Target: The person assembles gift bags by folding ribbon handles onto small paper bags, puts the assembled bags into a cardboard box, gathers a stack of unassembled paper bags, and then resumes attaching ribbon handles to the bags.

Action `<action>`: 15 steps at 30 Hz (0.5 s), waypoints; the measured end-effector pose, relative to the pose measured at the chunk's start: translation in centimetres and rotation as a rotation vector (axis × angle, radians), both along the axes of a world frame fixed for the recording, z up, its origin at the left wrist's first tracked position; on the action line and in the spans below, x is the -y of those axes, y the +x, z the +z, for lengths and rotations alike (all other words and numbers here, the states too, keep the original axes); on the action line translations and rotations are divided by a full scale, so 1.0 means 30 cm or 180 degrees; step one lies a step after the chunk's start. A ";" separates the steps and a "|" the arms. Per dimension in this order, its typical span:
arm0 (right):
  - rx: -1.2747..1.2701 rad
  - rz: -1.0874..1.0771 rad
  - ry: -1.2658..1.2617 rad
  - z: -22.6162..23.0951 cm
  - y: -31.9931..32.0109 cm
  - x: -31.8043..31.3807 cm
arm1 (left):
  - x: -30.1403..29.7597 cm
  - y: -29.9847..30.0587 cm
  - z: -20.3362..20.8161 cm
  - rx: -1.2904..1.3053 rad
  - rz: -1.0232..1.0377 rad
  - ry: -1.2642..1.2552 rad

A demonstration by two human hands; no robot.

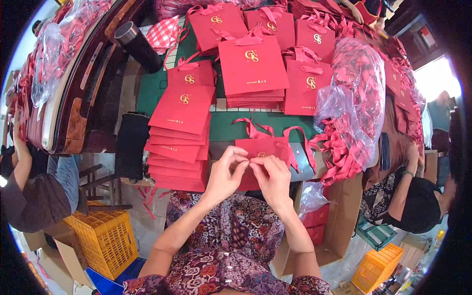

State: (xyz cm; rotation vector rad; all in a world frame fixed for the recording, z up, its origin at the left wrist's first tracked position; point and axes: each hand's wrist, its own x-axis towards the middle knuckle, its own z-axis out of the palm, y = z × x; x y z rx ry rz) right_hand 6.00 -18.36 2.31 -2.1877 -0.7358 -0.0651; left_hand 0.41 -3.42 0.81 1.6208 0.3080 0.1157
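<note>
My left hand (pixel 225 173) and my right hand (pixel 273 180) meet in front of me, fingertips of both pinched together and nearly touching. Whatever sits between the fingers is too small to make out. Just behind them lies a red paper gift bag (pixel 268 144) with gold print, partly covered by my hands. Loose red ribbon (pixel 255 129) rises from its top edge, and more ribbon (pixel 301 140) loops to its right. A tall fanned stack of red paper bags (pixel 181 115) stands left of my hands.
More red bags (pixel 253 64) with ribbon handles lie in piles further back. A clear plastic sack of red ribbons (pixel 356 93) rests at the right. A dark tumbler (pixel 139 46) stands back left. Below are a cardboard box (pixel 339 231) and yellow crates (pixel 104 238). Other people work at both sides.
</note>
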 end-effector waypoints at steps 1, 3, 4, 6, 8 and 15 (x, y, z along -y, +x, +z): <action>0.0120 -0.0068 0.0006 -0.001 0.006 -0.008 | -0.003 0.009 0.021 -0.0040 0.0000 0.0447; 0.0084 -0.0184 -0.0059 -0.012 0.017 -0.017 | -0.013 0.033 -0.004 0.0314 0.0075 0.1154; 0.0052 -0.0296 -0.0121 -0.022 0.023 -0.022 | -0.019 0.049 0.004 0.0363 0.0137 0.1685; 0.0066 -0.0343 -0.0038 -0.044 0.033 -0.033 | -0.024 0.072 -0.018 0.0568 0.0176 0.2039; -0.0011 -0.0481 -0.0097 -0.060 0.042 -0.039 | -0.022 0.087 -0.020 0.0219 -0.0045 0.2851; -0.0339 -0.0590 -0.0090 -0.084 0.056 -0.045 | -0.019 0.094 -0.024 0.0519 0.0005 0.2810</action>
